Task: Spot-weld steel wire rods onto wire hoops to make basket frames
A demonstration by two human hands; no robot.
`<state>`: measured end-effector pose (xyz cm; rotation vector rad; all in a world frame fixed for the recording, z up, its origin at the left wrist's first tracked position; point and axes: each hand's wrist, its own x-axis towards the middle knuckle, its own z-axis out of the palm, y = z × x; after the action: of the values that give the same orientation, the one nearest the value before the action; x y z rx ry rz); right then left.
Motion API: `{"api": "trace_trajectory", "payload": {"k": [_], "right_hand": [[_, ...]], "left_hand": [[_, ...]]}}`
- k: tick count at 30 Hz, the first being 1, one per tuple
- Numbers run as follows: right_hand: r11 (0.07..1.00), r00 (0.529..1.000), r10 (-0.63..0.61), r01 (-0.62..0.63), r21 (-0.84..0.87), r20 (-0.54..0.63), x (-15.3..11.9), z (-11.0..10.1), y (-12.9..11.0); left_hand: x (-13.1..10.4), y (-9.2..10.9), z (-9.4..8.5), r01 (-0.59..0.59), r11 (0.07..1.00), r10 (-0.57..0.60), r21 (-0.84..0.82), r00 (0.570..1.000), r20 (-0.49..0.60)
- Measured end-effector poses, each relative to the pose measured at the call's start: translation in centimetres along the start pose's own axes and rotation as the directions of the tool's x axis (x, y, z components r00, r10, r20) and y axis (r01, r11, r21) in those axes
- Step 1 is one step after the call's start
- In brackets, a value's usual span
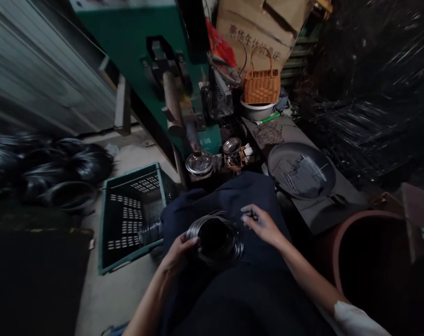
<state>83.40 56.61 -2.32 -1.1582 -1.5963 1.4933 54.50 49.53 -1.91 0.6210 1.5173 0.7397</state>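
My left hand point(180, 254) is closed on the near left side of a bundle of thin metal wire rings point(197, 227). The rings rest over my dark-clothed lap and fan out a little on their right side. To the right of the bundle and apart from it is my right hand point(263, 226). Its fingers are loosely bent with gaps between them, the fingertips look dark, and I make out nothing held in them. Ahead of my knees stands a green machine point(128, 37) with a metal arm point(172, 100) pointing down towards me.
A green plastic crate point(126, 261) stands on the floor at left, near black coils point(72, 163). On the right are a round pan point(277, 158) with thin metal pieces, a reddish barrel point(338, 252) and a wicker basket point(263, 86) in a white basin point(256, 112).
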Motion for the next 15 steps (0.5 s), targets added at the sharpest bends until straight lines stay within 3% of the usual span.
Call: {"api": "trace_trajectory", "payload": {"k": [4, 8, 12, 15], "right_hand": [[0.974, 0.993, -0.076, 0.094, -0.204, 0.095, 2.0, 0.9, 1.4], [0.918, 0.928, -0.146, 0.256, -0.303, 0.342, 6.9, 2.6, 1.5], [0.917, 0.82, -0.025, 0.247, -0.315, 0.571, 10.8, 4.3, 1.1], [0.908, 0.833, 0.064, 0.179, -0.378, 0.55, 11.0, 5.1, 0.9]], "left_hand": [[1.2, 0.1, 0.7, -0.015, 0.986, 0.031, -0.164, 0.995, 0.099], [1.4, 1.5, 0.9, -0.011, 0.986, 0.055, -0.167, 0.964, 0.26], [1.4, 3.0, 1.4, 0.035, 0.978, 0.044, -0.204, 0.929, 0.368], [1.5, 4.1, 1.6, 0.09, 0.952, 0.038, -0.294, 0.915, 0.403]]}}
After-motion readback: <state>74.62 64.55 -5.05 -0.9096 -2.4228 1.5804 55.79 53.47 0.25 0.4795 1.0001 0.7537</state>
